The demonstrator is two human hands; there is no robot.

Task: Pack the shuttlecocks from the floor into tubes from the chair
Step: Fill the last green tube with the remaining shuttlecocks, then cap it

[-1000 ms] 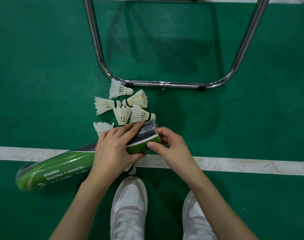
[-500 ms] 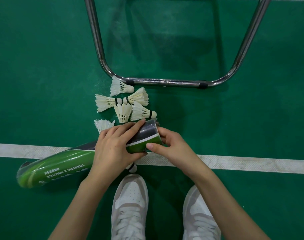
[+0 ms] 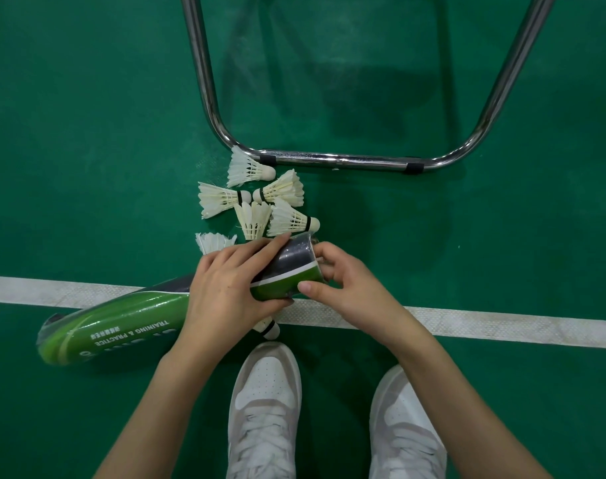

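A long green and black shuttlecock tube (image 3: 122, 323) lies slanted low over the floor, its mouth (image 3: 294, 267) pointing right. My left hand (image 3: 232, 292) wraps around the tube near the mouth. My right hand (image 3: 339, 281) pinches at the mouth's rim; whether it holds a shuttlecock I cannot tell. Several white feather shuttlecocks (image 3: 260, 202) lie on the green floor just beyond the tube. One more shuttlecock (image 3: 214, 243) peeks out behind my left hand, and another's cork (image 3: 270, 329) shows below it.
The chrome tube frame of the chair (image 3: 336, 160) stands on the floor right behind the shuttlecocks. A white court line (image 3: 502, 326) crosses the floor under the tube. My two white sneakers (image 3: 265, 402) are at the bottom.
Both hands stay on the tube's mouth with almost no shift. The right fingers have curled slightly closer around the rim. The shuttlecocks on the floor have not moved.
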